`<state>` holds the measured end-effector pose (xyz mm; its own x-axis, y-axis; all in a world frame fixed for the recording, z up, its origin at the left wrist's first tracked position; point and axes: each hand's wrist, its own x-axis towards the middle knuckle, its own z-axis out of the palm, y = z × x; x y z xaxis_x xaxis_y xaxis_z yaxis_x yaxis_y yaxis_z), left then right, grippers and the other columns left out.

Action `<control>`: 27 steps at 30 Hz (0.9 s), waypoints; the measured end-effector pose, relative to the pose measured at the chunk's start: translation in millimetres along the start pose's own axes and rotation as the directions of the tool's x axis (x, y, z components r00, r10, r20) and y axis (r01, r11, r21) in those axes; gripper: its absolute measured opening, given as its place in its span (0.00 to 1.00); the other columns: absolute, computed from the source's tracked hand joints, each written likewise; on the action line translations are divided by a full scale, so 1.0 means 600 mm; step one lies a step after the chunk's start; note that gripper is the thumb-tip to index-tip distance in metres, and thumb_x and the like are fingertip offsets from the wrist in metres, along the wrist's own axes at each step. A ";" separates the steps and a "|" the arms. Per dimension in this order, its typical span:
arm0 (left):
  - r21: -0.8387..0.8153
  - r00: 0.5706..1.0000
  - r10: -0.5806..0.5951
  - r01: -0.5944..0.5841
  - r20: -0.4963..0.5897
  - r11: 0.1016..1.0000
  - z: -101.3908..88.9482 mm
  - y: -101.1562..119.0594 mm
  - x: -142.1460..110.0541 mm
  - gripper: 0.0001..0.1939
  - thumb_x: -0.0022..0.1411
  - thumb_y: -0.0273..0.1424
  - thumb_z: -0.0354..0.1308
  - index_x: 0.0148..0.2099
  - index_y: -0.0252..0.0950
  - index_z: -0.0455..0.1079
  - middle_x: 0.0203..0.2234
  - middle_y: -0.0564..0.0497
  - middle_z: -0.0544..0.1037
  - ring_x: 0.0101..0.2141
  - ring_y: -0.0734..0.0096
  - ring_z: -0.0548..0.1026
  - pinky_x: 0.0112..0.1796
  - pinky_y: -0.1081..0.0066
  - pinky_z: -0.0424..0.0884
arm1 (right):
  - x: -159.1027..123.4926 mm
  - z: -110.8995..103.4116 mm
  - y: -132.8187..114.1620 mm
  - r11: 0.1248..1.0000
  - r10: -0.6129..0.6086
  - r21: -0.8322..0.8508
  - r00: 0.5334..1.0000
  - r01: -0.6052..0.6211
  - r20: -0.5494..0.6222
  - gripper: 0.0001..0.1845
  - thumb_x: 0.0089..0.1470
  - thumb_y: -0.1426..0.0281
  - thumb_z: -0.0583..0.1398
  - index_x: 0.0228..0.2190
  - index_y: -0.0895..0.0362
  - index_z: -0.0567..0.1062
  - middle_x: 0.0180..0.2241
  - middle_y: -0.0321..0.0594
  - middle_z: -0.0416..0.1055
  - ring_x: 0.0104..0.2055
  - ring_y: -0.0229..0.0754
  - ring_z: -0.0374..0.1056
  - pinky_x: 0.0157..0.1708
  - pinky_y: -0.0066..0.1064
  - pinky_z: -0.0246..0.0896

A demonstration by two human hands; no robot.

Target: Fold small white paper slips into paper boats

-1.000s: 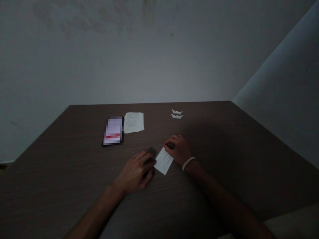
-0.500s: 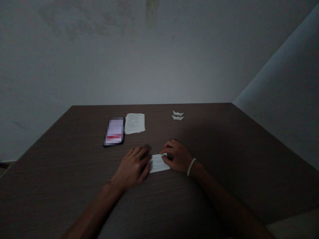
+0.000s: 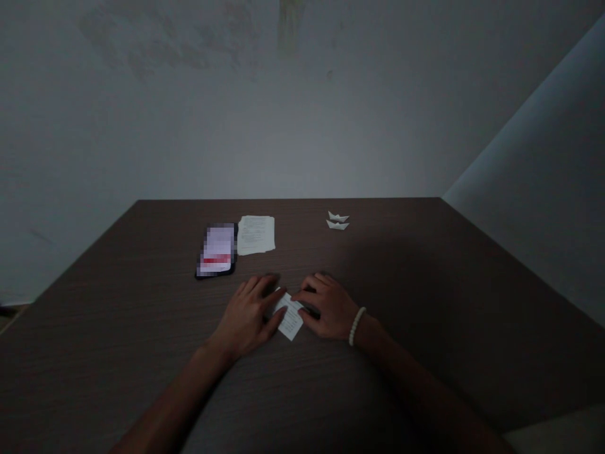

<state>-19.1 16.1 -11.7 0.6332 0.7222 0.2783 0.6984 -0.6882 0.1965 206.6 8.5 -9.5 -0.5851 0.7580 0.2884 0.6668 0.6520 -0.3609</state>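
Tabletop [image 3: 118, 302]: dark brown, fine wood grain
Paper slip [image 3: 289, 317]: white, dark printed lines
Far sheet [image 3: 256, 234]: cream, grey print
Paper boats [image 3: 337, 221]: white
Bracelet [image 3: 357, 326]: white beads
Phone [image 3: 216, 250]: black edge, blurred lilac and red
Wall [image 3: 283, 113]: grey, darker stains

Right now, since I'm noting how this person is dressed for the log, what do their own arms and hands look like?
The left hand and right hand are bare, with no gloves or sleeves in view. A bracelet of round white beads circles the right wrist; nothing shows on the left wrist. The dim light hides any finer markings.
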 end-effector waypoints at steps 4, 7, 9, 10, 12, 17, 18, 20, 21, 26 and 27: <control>0.011 1.000 0.001 -0.001 -0.013 1.000 0.002 0.000 0.001 0.19 0.65 0.37 0.52 0.54 0.35 0.70 0.52 0.39 0.69 0.50 0.51 0.65 0.47 0.50 0.66 | 0.004 -0.003 -0.004 1.000 0.005 -0.017 1.000 -0.005 0.024 0.15 0.53 0.67 0.61 0.44 0.54 0.75 0.40 0.42 0.67 0.44 0.46 0.60 0.44 0.38 0.56; 0.008 1.000 -0.001 0.001 -0.015 1.000 0.004 0.000 0.001 0.19 0.65 0.38 0.52 0.54 0.36 0.70 0.52 0.40 0.69 0.51 0.51 0.65 0.47 0.50 0.66 | 0.005 -0.001 -0.003 1.000 0.008 -0.016 1.000 -0.008 0.020 0.15 0.53 0.68 0.61 0.44 0.55 0.74 0.40 0.42 0.66 0.44 0.46 0.59 0.43 0.38 0.56; 0.003 1.000 -0.007 0.007 -0.020 1.000 0.004 -0.001 0.000 0.19 0.65 0.38 0.52 0.54 0.36 0.71 0.52 0.40 0.69 0.51 0.51 0.65 0.48 0.50 0.66 | 0.004 0.001 0.000 1.000 0.000 -0.009 1.000 0.001 0.016 0.14 0.52 0.68 0.61 0.43 0.55 0.74 0.40 0.42 0.66 0.44 0.46 0.59 0.44 0.38 0.55; -0.002 1.000 -0.011 0.011 -0.023 1.000 0.004 -0.001 -0.001 0.19 0.65 0.39 0.51 0.54 0.36 0.71 0.53 0.40 0.69 0.51 0.50 0.65 0.48 0.50 0.66 | 0.003 0.001 0.001 1.000 -0.006 -0.004 1.000 0.006 0.011 0.14 0.52 0.68 0.61 0.42 0.56 0.75 0.39 0.42 0.66 0.44 0.46 0.59 0.44 0.38 0.55; -0.013 0.999 -0.017 0.016 -0.027 1.000 0.004 -0.001 -0.001 0.19 0.65 0.39 0.51 0.54 0.37 0.71 0.53 0.41 0.69 0.51 0.50 0.65 0.48 0.50 0.66 | 0.001 0.002 0.004 1.000 -0.017 0.007 1.000 0.017 0.003 0.13 0.52 0.68 0.61 0.41 0.56 0.75 0.38 0.42 0.67 0.44 0.46 0.59 0.44 0.38 0.55; 0.006 1.000 -0.015 0.015 -0.009 1.000 0.003 -0.001 -0.001 0.19 0.65 0.39 0.51 0.54 0.36 0.71 0.53 0.41 0.69 0.52 0.51 0.65 0.49 0.50 0.66 | -0.004 -0.001 0.009 0.998 -0.059 0.022 0.998 0.059 -0.002 0.09 0.52 0.71 0.60 0.37 0.57 0.76 0.36 0.41 0.68 0.41 0.44 0.60 0.42 0.36 0.55; 0.013 1.000 -0.018 0.018 -0.001 1.000 0.003 -0.001 -0.001 0.19 0.65 0.39 0.51 0.54 0.36 0.71 0.53 0.41 0.68 0.52 0.51 0.65 0.49 0.51 0.66 | -0.005 -0.001 0.009 0.997 -0.067 0.023 0.998 0.068 -0.008 0.08 0.52 0.71 0.60 0.36 0.57 0.76 0.36 0.41 0.68 0.41 0.44 0.60 0.42 0.35 0.55; 0.022 1.000 -0.025 0.025 0.015 0.999 0.003 -0.001 -0.001 0.20 0.65 0.39 0.51 0.55 0.37 0.70 0.53 0.41 0.68 0.52 0.50 0.64 0.49 0.51 0.65 | -0.007 -0.003 0.011 0.996 -0.084 0.027 0.996 0.084 -0.029 0.05 0.52 0.72 0.60 0.33 0.57 0.76 0.35 0.40 0.69 0.40 0.43 0.61 0.41 0.35 0.56; 0.023 0.999 -0.028 0.027 0.020 0.999 0.002 -0.001 0.000 0.20 0.65 0.39 0.51 0.55 0.37 0.70 0.53 0.41 0.68 0.53 0.50 0.64 0.49 0.51 0.65 | -0.008 -0.003 0.011 0.995 -0.092 0.028 0.995 0.093 -0.042 0.04 0.51 0.72 0.60 0.31 0.57 0.76 0.34 0.40 0.69 0.39 0.43 0.61 0.40 0.35 0.56; 0.023 0.999 -0.037 0.037 0.024 0.999 0.002 -0.001 -0.001 0.20 0.66 0.40 0.50 0.55 0.37 0.70 0.54 0.42 0.68 0.53 0.51 0.64 0.49 0.51 0.65 | -0.016 -0.009 0.013 0.987 -0.140 0.069 0.986 0.146 -0.092 0.04 0.48 0.74 0.60 0.24 0.57 0.73 0.30 0.39 0.69 0.36 0.41 0.61 0.36 0.33 0.56; 0.021 0.999 -0.037 0.037 0.021 0.999 0.002 -0.001 -0.001 0.20 0.66 0.40 0.50 0.55 0.37 0.70 0.54 0.42 0.68 0.53 0.51 0.64 0.49 0.51 0.65 | -0.018 -0.009 0.014 0.985 -0.146 0.079 0.984 0.155 -0.103 0.04 0.48 0.75 0.60 0.23 0.57 0.72 0.30 0.38 0.69 0.35 0.40 0.61 0.36 0.32 0.56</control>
<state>-19.6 16.1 -13.3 0.6136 0.7487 0.2509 0.7283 -0.6594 0.1865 220.7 5.9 -10.6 -0.6254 0.6522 0.4283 0.5294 0.7579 -0.3811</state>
